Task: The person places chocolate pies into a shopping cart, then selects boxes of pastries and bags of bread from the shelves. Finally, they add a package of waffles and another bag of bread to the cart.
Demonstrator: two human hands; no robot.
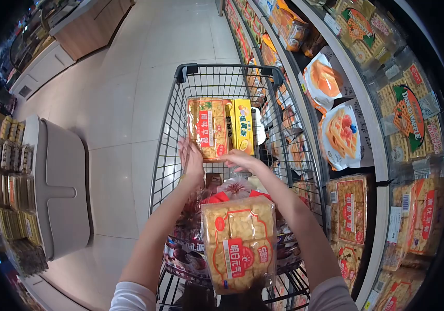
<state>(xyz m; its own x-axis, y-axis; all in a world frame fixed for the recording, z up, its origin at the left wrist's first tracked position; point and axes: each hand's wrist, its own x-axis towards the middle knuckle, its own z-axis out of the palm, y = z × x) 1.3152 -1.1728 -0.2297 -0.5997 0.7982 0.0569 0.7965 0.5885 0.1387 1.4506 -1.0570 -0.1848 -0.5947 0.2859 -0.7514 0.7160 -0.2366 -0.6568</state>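
Both my arms reach into a wire shopping cart. My left hand lies against the near left edge of a clear packet of pastries with a red label, fingers spread. My right hand grips the packet's near lower edge. A yellow packet lies next to it on the right. Nearer to me, a large bag of bread with a red label stands upright at the cart's near end, over several dark packets.
Shelves along the right hold waffle packs, plates of cake in bags and pastry packets. A white display stand with stacked goods is on the left. The pale tiled aisle runs ahead.
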